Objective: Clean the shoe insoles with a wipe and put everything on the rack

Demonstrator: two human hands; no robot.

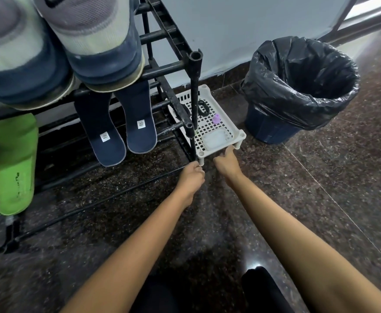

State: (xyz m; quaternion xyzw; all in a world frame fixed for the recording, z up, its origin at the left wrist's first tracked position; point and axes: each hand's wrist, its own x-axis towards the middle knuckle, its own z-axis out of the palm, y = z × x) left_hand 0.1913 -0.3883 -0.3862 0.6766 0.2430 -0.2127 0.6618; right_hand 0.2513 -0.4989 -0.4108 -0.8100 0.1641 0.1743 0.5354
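Note:
Two dark blue insoles [108,132] lie side by side on the black shoe rack [194,71], heels toward me. A green insole [15,163] lies on the rack at the far left. A pair of grey and blue shoes [90,39] stands on the top shelf. A small white lattice tray [239,134] on short legs sits on the floor beside the rack's right end. My left hand [190,177] grips its near left leg. My right hand [227,162] holds its near edge at the right corner. No wipe is visible.
The tray carries a clear soap dish [214,138], a small purple piece [216,118] and a black band [204,108]. A bin lined with a black bag [297,86] stands to the right on the dark speckled floor. A pale wall runs behind.

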